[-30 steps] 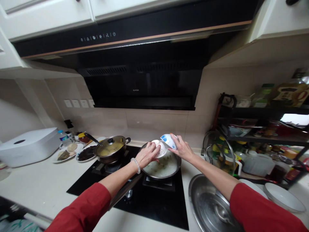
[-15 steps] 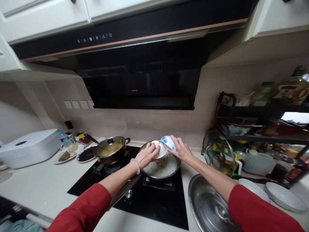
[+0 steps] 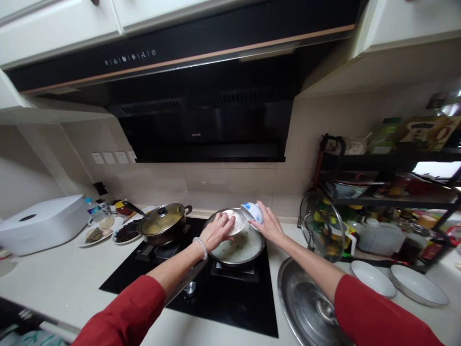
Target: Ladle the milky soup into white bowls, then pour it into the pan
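Observation:
Over a wide pan (image 3: 225, 257) of whitish, cloudy liquid with small dark bits, both my hands hold small bowls. My left hand (image 3: 217, 230), a beaded bracelet at its wrist, is closed on a white bowl (image 3: 236, 226) that is tipped low over the liquid. Closed around a white bowl with blue flowers (image 3: 255, 212), my right hand (image 3: 268, 223) keeps it tilted on its side, its mouth towards the left bowl. What either bowl contains is hard to make out.
Left of the pan, a glass-lidded pot (image 3: 163, 226) stands on the black hob (image 3: 230, 307). Plates of food (image 3: 126, 231) lie farther left. A large metal lid (image 3: 306, 302) is at right, near two white dishes (image 3: 372, 278) and a crowded rack (image 3: 392, 204). The range hood (image 3: 216, 115) hangs above.
The blue-flowered bowl has turned slightly and sits a little farther from the white bowl. My left hand stays nearly in place over the pan. The whole view has shifted slightly.

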`<state>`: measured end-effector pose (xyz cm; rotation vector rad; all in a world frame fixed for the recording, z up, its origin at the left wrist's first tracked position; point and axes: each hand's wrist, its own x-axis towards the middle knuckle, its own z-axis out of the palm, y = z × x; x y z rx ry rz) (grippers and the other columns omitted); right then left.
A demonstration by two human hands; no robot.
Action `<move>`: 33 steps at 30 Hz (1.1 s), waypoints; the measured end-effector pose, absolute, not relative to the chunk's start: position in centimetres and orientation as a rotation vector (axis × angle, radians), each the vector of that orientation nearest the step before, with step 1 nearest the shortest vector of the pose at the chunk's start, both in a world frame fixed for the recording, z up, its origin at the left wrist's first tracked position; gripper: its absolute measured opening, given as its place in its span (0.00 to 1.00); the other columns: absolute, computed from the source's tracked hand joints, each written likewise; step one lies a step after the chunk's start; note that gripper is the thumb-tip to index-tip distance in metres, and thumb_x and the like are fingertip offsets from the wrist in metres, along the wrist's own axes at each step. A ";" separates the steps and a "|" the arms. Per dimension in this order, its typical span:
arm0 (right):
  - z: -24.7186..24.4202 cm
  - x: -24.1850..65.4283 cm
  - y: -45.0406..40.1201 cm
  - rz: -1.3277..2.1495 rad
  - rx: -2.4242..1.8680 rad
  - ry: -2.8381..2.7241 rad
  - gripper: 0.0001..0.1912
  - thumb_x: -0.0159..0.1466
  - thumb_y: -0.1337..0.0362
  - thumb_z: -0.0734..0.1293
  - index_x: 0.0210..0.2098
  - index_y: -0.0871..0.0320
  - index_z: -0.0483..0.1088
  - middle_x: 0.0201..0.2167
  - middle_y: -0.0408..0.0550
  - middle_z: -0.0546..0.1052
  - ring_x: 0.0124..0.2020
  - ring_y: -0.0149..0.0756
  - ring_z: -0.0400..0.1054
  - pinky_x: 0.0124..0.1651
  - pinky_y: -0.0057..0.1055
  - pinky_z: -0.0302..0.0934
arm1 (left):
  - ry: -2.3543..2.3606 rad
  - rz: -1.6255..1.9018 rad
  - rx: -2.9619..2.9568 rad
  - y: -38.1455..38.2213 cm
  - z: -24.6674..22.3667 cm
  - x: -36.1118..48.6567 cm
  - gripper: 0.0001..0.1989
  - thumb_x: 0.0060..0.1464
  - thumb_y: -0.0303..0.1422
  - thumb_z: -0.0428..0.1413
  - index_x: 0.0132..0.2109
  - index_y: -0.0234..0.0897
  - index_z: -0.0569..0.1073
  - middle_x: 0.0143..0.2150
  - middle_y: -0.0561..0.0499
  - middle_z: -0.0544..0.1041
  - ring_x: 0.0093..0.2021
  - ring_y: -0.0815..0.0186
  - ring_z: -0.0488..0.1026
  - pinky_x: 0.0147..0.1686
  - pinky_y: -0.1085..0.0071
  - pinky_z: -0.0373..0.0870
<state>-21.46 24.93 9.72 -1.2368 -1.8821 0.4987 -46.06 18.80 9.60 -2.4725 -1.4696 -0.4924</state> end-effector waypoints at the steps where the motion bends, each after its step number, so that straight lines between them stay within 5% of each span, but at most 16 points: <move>1: 9.7 -21.7 24.9 0.703 -1.261 -1.661 0.43 0.55 0.58 0.74 0.67 0.51 0.58 0.56 0.56 0.70 0.50 0.49 0.70 0.46 0.40 0.67 | -1.542 -0.651 -2.476 18.9 9.5 -46.0 0.34 0.50 0.40 0.65 0.61 0.41 0.64 0.55 0.39 0.67 0.57 0.49 0.64 0.50 0.52 0.72; 4: 9.2 -22.2 24.9 1.203 -1.333 -0.999 0.35 0.56 0.57 0.74 0.60 0.53 0.62 0.42 0.51 0.76 0.32 0.37 0.72 0.27 0.28 0.65 | -2.078 -1.646 -2.258 19.4 9.2 -45.7 0.29 0.46 0.39 0.69 0.54 0.39 0.70 0.50 0.43 0.70 0.52 0.54 0.69 0.53 0.53 0.71; 6: 8.9 -22.2 24.8 1.357 -1.358 -0.793 0.26 0.62 0.53 0.70 0.55 0.57 0.64 0.29 0.46 0.73 0.19 0.29 0.64 0.16 0.22 0.54 | -2.527 -2.438 -1.650 19.6 9.3 -45.5 0.27 0.46 0.39 0.69 0.51 0.35 0.72 0.47 0.43 0.72 0.46 0.56 0.72 0.45 0.57 0.76; 8: 8.7 -21.8 24.5 1.466 -1.352 -0.693 0.20 0.65 0.51 0.67 0.48 0.58 0.64 0.22 0.40 0.67 0.14 0.24 0.56 0.12 0.18 0.44 | -2.766 -2.842 -1.038 19.6 9.4 -45.4 0.25 0.51 0.41 0.65 0.51 0.29 0.70 0.43 0.40 0.73 0.39 0.58 0.74 0.35 0.62 0.79; 12: 9.3 -20.5 23.5 1.665 -1.276 -0.511 0.18 0.65 0.48 0.67 0.40 0.56 0.61 0.21 0.37 0.64 0.12 0.20 0.50 0.10 0.13 0.38 | -2.851 -3.103 -0.615 18.7 9.7 -45.5 0.25 0.58 0.41 0.58 0.55 0.26 0.68 0.42 0.39 0.73 0.35 0.62 0.74 0.27 0.68 0.79; 23: 13.2 -15.1 19.5 1.870 -1.088 -0.356 0.17 0.68 0.50 0.65 0.37 0.58 0.62 0.20 0.39 0.66 0.11 0.18 0.50 0.11 0.12 0.37 | -2.863 -3.555 0.291 16.2 11.0 -42.8 0.25 0.62 0.40 0.53 0.63 0.35 0.64 0.53 0.32 0.67 0.48 0.50 0.74 0.24 0.68 0.79; 33: 14.4 4.3 9.9 1.651 -1.060 -0.349 0.13 0.67 0.54 0.66 0.40 0.58 0.66 0.18 0.36 0.63 0.10 0.18 0.46 0.10 0.13 0.35 | -2.961 -3.646 0.168 11.0 11.4 -35.8 0.25 0.65 0.39 0.48 0.66 0.37 0.63 0.53 0.32 0.71 0.45 0.52 0.77 0.24 0.69 0.80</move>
